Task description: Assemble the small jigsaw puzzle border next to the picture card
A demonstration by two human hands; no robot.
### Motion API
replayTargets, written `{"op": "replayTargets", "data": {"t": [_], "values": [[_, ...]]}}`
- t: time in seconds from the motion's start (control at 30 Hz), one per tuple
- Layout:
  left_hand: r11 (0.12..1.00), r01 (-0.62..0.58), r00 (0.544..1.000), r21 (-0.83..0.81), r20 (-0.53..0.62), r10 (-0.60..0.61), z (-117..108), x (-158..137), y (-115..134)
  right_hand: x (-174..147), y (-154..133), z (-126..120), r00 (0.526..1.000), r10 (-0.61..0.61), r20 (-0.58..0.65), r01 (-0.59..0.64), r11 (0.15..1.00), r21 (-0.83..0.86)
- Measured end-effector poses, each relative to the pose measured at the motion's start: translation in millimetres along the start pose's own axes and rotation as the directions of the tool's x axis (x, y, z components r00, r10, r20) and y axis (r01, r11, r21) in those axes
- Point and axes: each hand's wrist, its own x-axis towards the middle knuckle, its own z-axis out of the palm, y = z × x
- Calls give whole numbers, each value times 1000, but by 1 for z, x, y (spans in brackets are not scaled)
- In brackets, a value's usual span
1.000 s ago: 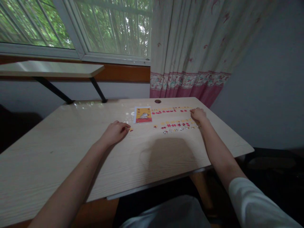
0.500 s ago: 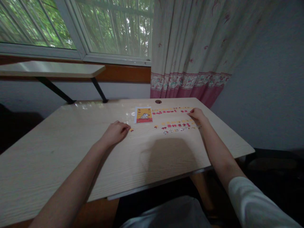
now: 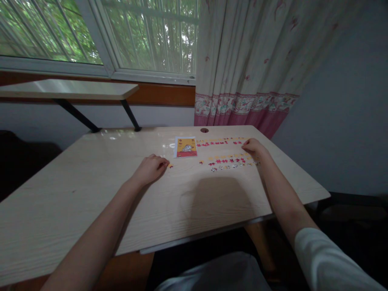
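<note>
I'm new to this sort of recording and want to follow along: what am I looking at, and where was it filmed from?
There is no machine here, just a person's bare left hand and right hand. One camera, worn on the person's head, looks forward and down. On the pale wood-grained table lie a rectangular yellow-and-red picture card and rows of small jigsaw-shaped pieces in red, yellow and white. The left hand is at a small yellow-and-red piece; the right hand is near the far red row. Whether either holds a piece is too small to tell.
</note>
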Motion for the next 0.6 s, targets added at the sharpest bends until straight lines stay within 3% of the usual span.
{"op": "replayTargets", "data": {"t": [0.2,0.37,0.5,0.6], "values": [[1000,4,1000,12,-7,-4,-1,0,1,-12,-8,1,994,-70,-82,75,996,51],[1000,1,1000,3,-1,-1,2,0,-2,-29,-53,-3,942,-303,-147,325,931,164],[999,-35,999,-15,-2,35,4,0,-4,-56,-115,9,836,-548,-37,513,754,410],[1000,-12,1000,-25,3,12,2,0,-2,-83,-157,31,772,-623,128,432,661,614]]}}
